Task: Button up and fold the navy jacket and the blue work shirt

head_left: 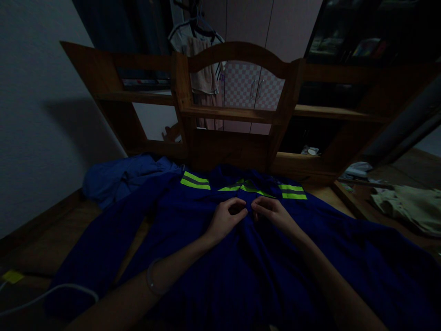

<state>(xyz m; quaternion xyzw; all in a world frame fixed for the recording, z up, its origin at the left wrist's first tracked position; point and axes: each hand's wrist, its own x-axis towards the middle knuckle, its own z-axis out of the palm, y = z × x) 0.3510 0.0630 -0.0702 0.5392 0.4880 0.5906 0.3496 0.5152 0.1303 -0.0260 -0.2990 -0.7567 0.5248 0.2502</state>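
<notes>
A dark blue work jacket [241,266] with yellow-green reflective stripes [195,180] lies spread flat on a wooden surface in front of me. My left hand [225,218] and my right hand [270,212] meet at the middle of its chest, just below the collar. Both pinch the fabric at the front opening, fingers curled and closed on the cloth. A thin band circles my left wrist [153,278]. The jacket's left sleeve [103,248] stretches out toward the lower left.
A wooden headboard with shelves [237,115] stands right behind the jacket. A lighter blue garment [120,177] is bunched at the back left. Pale cloth [406,207] lies at the right. A white cable [44,294] and a yellow item [13,276] sit at the lower left.
</notes>
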